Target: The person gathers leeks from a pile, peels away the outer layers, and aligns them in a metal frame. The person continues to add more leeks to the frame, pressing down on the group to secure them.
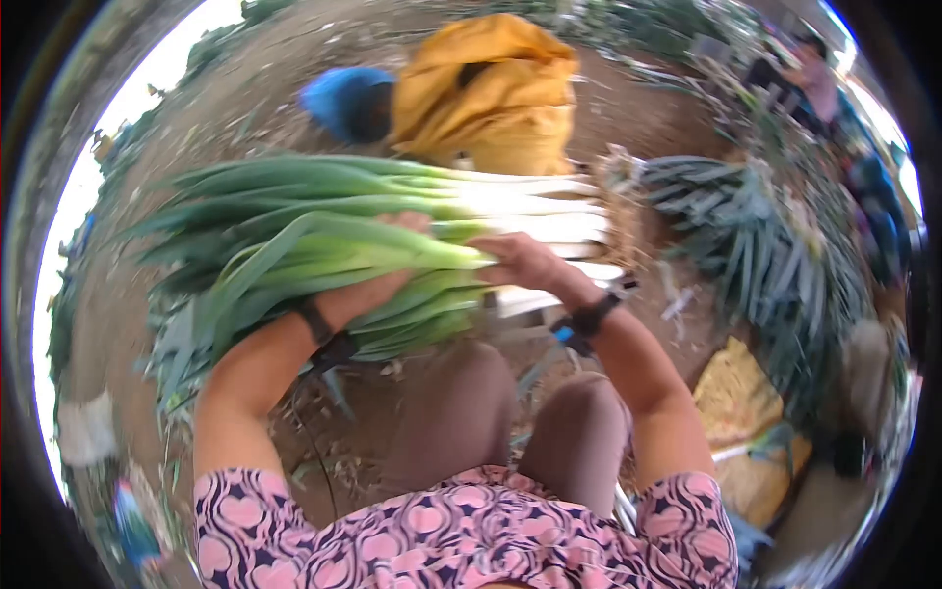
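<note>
A large pile of leeks (324,187) lies across in front of me, green leaves to the left and white stalks to the right. On top of it is one leek (363,245) with broad pale-green leaves. My left hand (397,270) is closed round this leek, its fingers partly hidden by the leaves. The fingers of my right hand (528,263) are bent together at the leek's right end, over the white stalks of the pile. What exactly lies between those fingertips is blurred.
Beyond the pile stand an orange-yellow sack (486,93) and a blue container (348,103). More leeks (756,240) lie on the ground at the right, near a yellowish piece of material (741,398). Another person (819,83) is at the far upper right.
</note>
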`<state>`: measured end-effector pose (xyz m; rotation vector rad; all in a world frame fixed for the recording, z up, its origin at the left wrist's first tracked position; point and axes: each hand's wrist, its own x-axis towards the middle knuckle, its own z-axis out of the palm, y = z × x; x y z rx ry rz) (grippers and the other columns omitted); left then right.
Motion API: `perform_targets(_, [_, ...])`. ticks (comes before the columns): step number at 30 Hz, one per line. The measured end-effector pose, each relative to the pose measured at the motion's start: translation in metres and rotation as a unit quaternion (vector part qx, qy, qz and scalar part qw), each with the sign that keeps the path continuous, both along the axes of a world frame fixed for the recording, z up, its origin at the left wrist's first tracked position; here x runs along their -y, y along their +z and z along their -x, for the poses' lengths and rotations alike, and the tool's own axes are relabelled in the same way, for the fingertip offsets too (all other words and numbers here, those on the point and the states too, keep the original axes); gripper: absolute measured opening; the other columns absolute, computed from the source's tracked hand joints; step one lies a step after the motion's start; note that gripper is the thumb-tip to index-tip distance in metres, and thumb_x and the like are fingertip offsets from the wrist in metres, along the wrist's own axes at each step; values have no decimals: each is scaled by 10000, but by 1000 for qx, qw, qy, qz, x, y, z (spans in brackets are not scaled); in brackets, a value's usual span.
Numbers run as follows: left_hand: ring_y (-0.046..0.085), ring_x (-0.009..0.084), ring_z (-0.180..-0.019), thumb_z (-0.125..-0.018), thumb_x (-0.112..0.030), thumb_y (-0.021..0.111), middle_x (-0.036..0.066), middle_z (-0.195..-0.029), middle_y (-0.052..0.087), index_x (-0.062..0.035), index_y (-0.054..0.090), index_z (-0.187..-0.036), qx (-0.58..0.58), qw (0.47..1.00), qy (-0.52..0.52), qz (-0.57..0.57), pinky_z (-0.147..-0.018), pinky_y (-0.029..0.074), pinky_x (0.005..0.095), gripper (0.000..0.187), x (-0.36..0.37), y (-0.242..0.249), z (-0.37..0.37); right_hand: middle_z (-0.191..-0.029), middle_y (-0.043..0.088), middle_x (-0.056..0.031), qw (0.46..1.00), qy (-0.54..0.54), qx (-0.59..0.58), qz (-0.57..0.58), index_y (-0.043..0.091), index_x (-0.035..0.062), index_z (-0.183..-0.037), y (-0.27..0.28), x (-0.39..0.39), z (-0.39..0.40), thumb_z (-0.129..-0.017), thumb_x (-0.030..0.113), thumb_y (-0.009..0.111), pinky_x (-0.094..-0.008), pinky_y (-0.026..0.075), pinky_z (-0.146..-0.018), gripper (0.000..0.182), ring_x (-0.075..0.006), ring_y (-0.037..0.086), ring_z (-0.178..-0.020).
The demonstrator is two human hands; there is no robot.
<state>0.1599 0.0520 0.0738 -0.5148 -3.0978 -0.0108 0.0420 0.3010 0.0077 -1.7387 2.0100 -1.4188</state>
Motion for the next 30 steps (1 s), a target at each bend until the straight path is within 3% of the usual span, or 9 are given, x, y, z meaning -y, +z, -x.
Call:
perform_targets(1, [366, 380, -1358, -939, -264, 550, 183, -1492, 370, -97, 333, -1478, -65, 997, -33, 26, -1150, 268, 460, 604, 12, -21, -17, -938, 675, -209, 999, 3, 19, -29, 605, 4, -1181, 7, 0, -1, -796, 209, 748, -408, 524, -747, 459, -355, 666, -830])
perform_targets(4, [318, 378, -1385, -933, -299, 582, 185, -1536, 289, -115, 268, -1512, 113, 992, -59, 22, -1155, 253, 472, 683, 28, -24, -48, -912, 675, -211, 999, -3, -5, -54, 619, -2, -1164, 1, 3, -4, -791, 186, 753, -397, 523, -728, 438, -340, 669, -812])
perform_targets(7, [299, 356, -1399, -918, -276, 615, 187, -1529, 296, -100, 276, -1503, 65, 988, -133, -31, -1160, 232, 443, 699, 56, -25, -85, -902, 677, -205, 998, -4, -13, -56, 622, 8, -1174, -6, 3, -7, -770, 198, 770, -387, 522, -711, 471, -339, 670, -797])
perform_targets(14, [249, 356, -1427, -948, -353, 535, 196, -1554, 244, -84, 247, -1505, 246, 966, 83, 9, -1175, 200, 426, 683, 106, 22, -146, -940, 680, -194, 989, -30, 21, -140, 619, 50, -1211, -13, 3, -10, -789, 231, 743, -392, 516, -751, 476, -332, 671, -847])
perform_targets(20, [314, 361, -1394, -989, -407, 434, 219, -1513, 326, -48, 314, -1474, 208, 954, 216, -4, -1157, 241, 424, 616, 168, 59, -201, -1025, 682, -205, 985, -25, 69, -158, 617, 36, -1222, -26, 3, -8, -893, 370, 644, -385, 512, -832, 470, -317, 674, -936])
perform_targets(25, [454, 248, -1291, -984, -363, 491, 152, -1399, 501, -3, 493, -1350, 166, 856, 415, -259, -1106, 316, 360, 513, 186, 84, -229, -1008, 696, -188, 966, -20, 147, -211, 648, 13, -1176, -32, 6, -6, -940, 470, 561, -395, 503, -838, 522, -286, 665, -903])
perform_targets(28, [489, 206, -1236, -1003, -422, 469, 68, -1343, 580, -61, 460, -1404, 263, 886, 316, -213, -1058, 362, 346, 540, 264, 73, -240, -944, 681, -143, 951, -21, 167, -260, 652, 3, -1156, -23, 6, -5, -959, 456, 546, -359, 489, -820, 505, -224, 623, -883])
perform_targets(29, [572, 262, -1157, -997, -380, 476, 108, -1203, 666, -57, 590, -1260, 188, 843, 408, -294, -974, 439, 375, 432, 275, 63, -246, -895, 663, -101, 952, -19, 167, -255, 649, -1, -1144, -29, 6, -3, -963, 452, 549, -336, 485, -786, 498, -180, 595, -834])
perform_targets(30, [588, 288, -1124, -986, -374, 486, 130, -1179, 667, -55, 612, -1212, 169, 899, 366, -172, -946, 456, 388, 411, 278, 57, -244, -845, 645, -60, 954, -18, 166, -250, 646, -5, -1132, -31, 4, -1, -967, 448, 553, -314, 482, -753, 491, -135, 566, -786])
